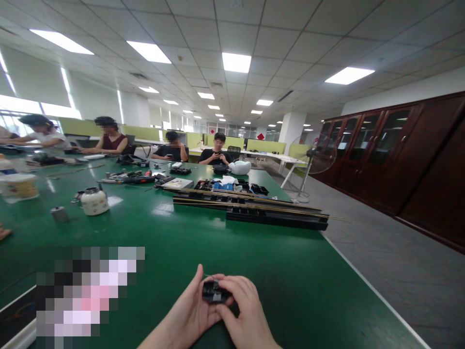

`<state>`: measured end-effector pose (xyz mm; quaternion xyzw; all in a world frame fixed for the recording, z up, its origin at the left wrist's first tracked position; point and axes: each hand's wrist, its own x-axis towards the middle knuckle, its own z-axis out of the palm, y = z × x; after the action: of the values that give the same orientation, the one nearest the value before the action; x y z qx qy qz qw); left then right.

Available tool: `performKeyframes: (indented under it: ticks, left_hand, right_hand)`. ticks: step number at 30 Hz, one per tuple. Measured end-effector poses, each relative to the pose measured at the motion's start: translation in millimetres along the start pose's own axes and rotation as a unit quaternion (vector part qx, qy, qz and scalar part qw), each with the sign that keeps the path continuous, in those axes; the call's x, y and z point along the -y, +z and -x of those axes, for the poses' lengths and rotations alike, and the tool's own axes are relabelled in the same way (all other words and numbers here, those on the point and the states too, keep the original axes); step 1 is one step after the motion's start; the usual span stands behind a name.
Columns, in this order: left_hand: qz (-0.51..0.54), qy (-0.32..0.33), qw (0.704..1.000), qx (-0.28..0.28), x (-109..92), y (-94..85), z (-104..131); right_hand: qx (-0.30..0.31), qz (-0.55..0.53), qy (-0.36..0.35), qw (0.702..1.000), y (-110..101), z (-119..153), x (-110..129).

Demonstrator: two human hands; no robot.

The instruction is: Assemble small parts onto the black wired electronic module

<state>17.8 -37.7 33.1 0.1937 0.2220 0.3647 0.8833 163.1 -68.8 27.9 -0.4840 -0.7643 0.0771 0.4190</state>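
Observation:
Low in the middle of the view, a small black plastic part (211, 292) with a greyish patch rests between my two hands. My left hand (194, 305) cradles it from the left and below, its thumb standing up. From the right, my right hand (242, 303) grips the part's edge with thumb and fingers. A thin wire or edge shows just above the part. The part's exact kind is too small to make out, and my fingers cover some of it.
Long black rails with thin brass rods (254, 206) lie across the green table (174, 247). A cream pot (94, 201) and a metal cylinder (59, 214) stand left. Several people sit at the far side. A standing fan (308, 154) is beyond the right edge.

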Motion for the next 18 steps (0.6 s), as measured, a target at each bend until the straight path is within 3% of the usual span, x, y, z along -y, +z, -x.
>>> performKeyframes:
  ticks: [6,18]
  left_hand:
    - [-0.072,0.053,0.996,-0.027,2.6,2.3,3.5]
    - [-0.088,0.063,0.992,-0.066,4.8,4.5,2.7]
  right_hand:
    - [-0.013,-0.009,0.004,1.000,-0.1,-0.1,1.7]
    - [0.006,-0.045,-0.009,0.999,-1.8,-0.5,1.8]
